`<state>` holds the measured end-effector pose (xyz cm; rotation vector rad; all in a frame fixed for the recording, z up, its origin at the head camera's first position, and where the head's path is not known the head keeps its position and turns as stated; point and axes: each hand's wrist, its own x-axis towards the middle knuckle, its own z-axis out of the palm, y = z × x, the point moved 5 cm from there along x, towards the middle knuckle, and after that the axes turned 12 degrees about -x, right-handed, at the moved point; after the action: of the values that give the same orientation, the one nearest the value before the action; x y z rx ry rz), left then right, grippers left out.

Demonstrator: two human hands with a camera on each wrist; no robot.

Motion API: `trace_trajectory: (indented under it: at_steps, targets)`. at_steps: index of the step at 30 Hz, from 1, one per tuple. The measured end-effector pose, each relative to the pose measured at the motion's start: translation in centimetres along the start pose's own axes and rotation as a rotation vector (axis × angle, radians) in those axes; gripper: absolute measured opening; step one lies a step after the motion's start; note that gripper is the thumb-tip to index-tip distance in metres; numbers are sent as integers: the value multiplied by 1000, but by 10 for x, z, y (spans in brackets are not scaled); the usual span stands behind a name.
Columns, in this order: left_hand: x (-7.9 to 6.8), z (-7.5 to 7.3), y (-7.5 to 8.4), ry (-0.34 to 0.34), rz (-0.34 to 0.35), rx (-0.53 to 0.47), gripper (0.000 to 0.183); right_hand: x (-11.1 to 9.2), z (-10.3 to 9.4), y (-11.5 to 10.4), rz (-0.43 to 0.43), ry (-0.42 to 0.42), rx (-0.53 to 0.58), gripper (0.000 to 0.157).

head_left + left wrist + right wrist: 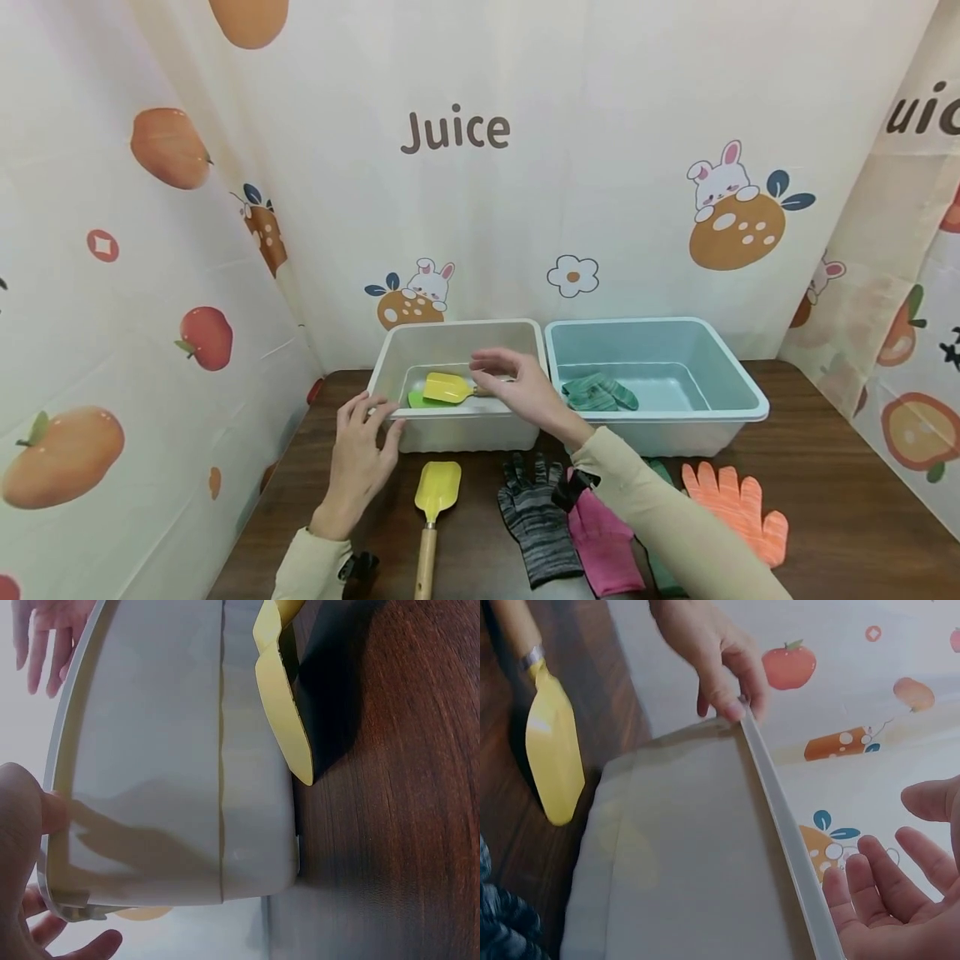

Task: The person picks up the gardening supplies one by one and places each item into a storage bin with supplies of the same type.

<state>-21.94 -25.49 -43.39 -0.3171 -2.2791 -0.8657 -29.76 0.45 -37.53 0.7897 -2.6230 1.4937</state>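
Observation:
My left hand (362,454) grips the front left corner of the rim of an off-white plastic bin (465,435), thumb outside and fingers over the edge. In the right wrist view, that hand (716,664) pinches the rim. Above the same bin hovers my right hand (528,392), its fingers loosely bent and holding nothing. Below it in the bin lies a yellow hand trowel (447,388), its handle partly hidden by the hand. Under that trowel shows a bright green piece (422,401), mostly covered. Another yellow trowel (437,490) with a wooden handle lies in front of the bin.
To the right stands a light blue bin (660,415) holding a green striped glove (598,392). On the brown table (300,500) lie a grey-black glove (538,521), a pink glove (606,546), a dark green glove (663,575) and an orange glove (738,508). A printed curtain (480,208) hangs behind.

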Motion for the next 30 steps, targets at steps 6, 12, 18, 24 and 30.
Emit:
trace_trajectory:
  at_steps: [6, 12, 18, 24, 30]
  targets:
    - [-1, 1, -1, 7, 2, -5, 24, -7, 4, -4, 17, -24, 50, 38]
    - [0, 0, -1, 1, -10, 1, 24, -14, 8, -7, -2, -37, 52, 39]
    - [0, 1, -1, 4, -6, -4, 25, -22, 10, -12, -28, -50, 84, 39]
    - [0, 1, 1, 9, 2, -9, 25, -28, 13, -16, -10, -58, 91, 38]
    - [0, 1, 1, 14, 2, -5, 24, -32, 16, -18, -36, -62, 90, 38]
